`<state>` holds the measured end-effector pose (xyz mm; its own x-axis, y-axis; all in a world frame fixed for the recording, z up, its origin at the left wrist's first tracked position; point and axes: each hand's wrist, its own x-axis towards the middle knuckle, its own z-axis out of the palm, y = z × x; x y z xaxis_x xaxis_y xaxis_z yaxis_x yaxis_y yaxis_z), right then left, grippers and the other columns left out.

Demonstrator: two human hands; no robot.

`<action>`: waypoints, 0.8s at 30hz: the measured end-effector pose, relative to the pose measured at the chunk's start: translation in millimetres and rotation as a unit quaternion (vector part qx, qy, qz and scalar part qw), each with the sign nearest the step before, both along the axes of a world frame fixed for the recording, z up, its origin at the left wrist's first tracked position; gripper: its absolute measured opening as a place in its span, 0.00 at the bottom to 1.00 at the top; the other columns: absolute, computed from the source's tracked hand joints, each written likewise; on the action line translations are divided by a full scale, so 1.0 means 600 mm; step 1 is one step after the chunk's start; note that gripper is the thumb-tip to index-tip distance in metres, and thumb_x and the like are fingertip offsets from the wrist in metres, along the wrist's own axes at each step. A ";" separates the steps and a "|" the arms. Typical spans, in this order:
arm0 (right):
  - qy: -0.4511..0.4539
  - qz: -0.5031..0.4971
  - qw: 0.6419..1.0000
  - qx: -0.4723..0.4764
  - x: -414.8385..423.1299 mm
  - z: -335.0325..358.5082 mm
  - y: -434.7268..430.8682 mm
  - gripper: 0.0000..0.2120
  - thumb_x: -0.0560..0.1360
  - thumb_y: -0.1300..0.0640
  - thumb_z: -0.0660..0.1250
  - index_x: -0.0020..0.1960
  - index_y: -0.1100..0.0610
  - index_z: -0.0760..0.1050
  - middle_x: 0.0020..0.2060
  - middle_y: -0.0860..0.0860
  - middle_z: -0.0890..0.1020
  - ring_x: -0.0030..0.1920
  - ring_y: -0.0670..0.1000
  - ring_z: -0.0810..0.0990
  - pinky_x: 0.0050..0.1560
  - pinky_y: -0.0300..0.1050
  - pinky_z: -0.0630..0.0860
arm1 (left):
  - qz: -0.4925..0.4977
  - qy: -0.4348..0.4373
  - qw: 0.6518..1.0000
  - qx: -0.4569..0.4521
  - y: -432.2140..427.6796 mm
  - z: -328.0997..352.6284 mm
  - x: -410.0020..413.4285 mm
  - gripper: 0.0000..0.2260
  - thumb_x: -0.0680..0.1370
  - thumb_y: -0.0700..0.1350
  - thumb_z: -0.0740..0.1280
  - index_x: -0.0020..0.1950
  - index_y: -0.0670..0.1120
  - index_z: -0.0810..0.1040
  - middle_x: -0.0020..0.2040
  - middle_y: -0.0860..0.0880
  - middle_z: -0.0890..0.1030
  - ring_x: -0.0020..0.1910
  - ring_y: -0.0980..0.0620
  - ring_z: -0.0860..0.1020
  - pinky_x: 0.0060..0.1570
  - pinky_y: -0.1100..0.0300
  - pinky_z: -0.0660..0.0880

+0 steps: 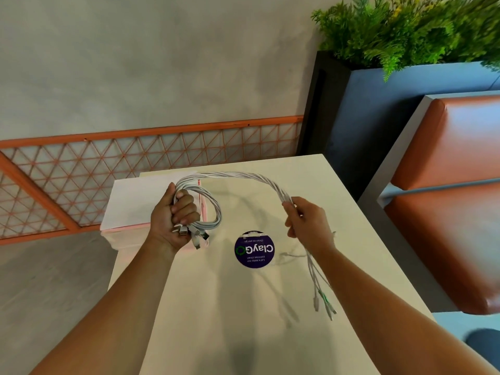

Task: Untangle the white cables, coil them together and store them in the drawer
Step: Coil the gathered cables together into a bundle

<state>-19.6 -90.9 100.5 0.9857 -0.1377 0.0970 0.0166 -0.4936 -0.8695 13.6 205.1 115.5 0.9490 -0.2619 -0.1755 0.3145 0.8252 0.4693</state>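
Observation:
Several white cables (243, 175) run as one twisted bundle between my hands above the pale table (243, 307). My left hand (176, 220) grips a coiled loop of them, with USB plugs sticking out below the fist. From there the bundle arcs up and right to my right hand (305, 223), which pinches it between fingers and thumb. Below that hand the loose cable ends (322, 299) hang down to the table with small plugs at their tips. No drawer is visible.
A white and pink box (130, 209) stands at the table's far left corner behind my left hand. A round purple sticker (254, 250) lies mid-table. An orange bench seat (446, 212) and a planter (405, 36) stand to the right, a mesh railing (81, 171) to the left.

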 end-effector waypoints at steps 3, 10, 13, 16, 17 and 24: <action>-0.075 -0.006 0.982 -0.175 -0.015 -0.049 0.005 0.11 0.81 0.45 0.62 0.47 0.50 0.78 0.26 0.47 0.75 0.27 0.50 0.74 0.29 0.45 0.71 | -0.017 -0.006 0.999 -0.041 0.003 -0.002 0.005 0.19 0.82 0.54 0.58 0.35 0.46 0.73 0.22 0.54 0.65 0.20 0.58 0.53 0.17 0.66 0.60; 0.084 -0.002 0.996 -0.007 -0.053 -0.136 0.025 0.18 0.82 0.60 0.55 0.65 0.48 0.76 0.52 0.43 0.81 0.52 0.44 0.78 0.53 0.41 0.72 | -0.035 0.005 0.999 -0.015 -0.014 0.004 -0.001 0.20 0.82 0.55 0.57 0.35 0.46 0.72 0.21 0.54 0.64 0.20 0.58 0.52 0.17 0.67 0.59; 0.130 -0.015 0.988 0.076 -0.054 -0.147 0.030 0.19 0.78 0.68 0.54 0.53 0.50 0.78 0.43 0.43 0.80 0.45 0.47 0.76 0.47 0.44 0.72 | -0.040 0.008 0.999 -0.001 -0.020 -0.001 -0.002 0.19 0.82 0.55 0.57 0.35 0.47 0.72 0.22 0.54 0.63 0.20 0.58 0.52 0.16 0.68 0.59; 0.180 -0.038 0.976 0.121 -0.050 -0.144 0.021 0.17 0.75 0.73 0.55 0.44 0.57 0.78 0.32 0.48 0.75 0.33 0.49 0.73 0.36 0.42 0.69 | -0.042 0.003 0.999 0.014 -0.023 0.003 -0.003 0.19 0.82 0.56 0.56 0.36 0.47 0.71 0.22 0.55 0.63 0.20 0.58 0.52 0.16 0.68 0.59; 0.190 -0.044 0.971 0.139 -0.049 -0.148 0.017 0.15 0.75 0.73 0.57 0.45 0.60 0.79 0.33 0.52 0.76 0.34 0.51 0.78 0.38 0.44 0.72 | -0.042 0.002 0.999 0.016 -0.023 0.005 -0.003 0.19 0.82 0.56 0.56 0.36 0.47 0.71 0.22 0.54 0.63 0.20 0.58 0.52 0.17 0.68 0.58; 0.296 -0.050 0.939 0.170 -0.063 -0.155 -0.006 0.09 0.78 0.59 0.70 0.45 0.66 0.77 0.36 0.60 0.82 0.36 0.62 0.86 0.39 0.52 0.83 | -0.034 0.011 0.999 0.020 -0.014 0.018 -0.002 0.22 0.83 0.56 0.54 0.34 0.47 0.72 0.21 0.54 0.63 0.20 0.57 0.51 0.17 0.68 0.57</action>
<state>-57.1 -94.6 7.7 0.8337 -0.1558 -0.5299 -0.5506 -0.1589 -0.8195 12.3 196.4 126.4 0.9250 -0.3178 -0.2081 0.3799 0.7826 0.4932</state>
